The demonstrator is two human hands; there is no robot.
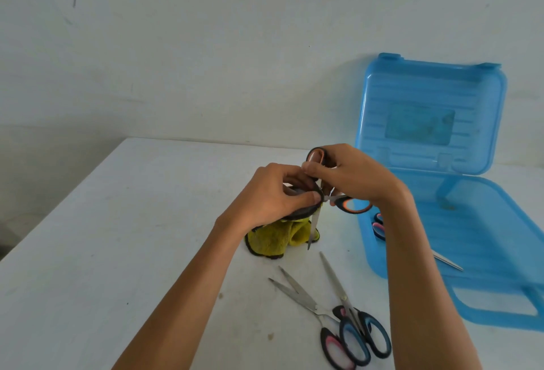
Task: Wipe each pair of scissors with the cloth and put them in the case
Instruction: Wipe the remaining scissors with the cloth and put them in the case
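Observation:
My right hand [353,175] grips the orange-handled scissors [350,204] by their black and orange loops, blades spread, one blade pointing down. My left hand [279,196] pinches the yellow cloth [273,241] with its dark edge around the other blade near the pivot. The cloth hangs down to the white table. The blue case [485,240] lies open at the right, lid upright against the wall. Inside it lies a pink-handled pair [379,229], partly hidden by my right forearm. On the table in front lie a pink-handled pair [309,305] and a blue-handled pair [353,316], handles overlapping.
The white table [132,251] stands against a pale wall; its left edge runs diagonally at the left. The case's handle [500,305] juts toward me at the right.

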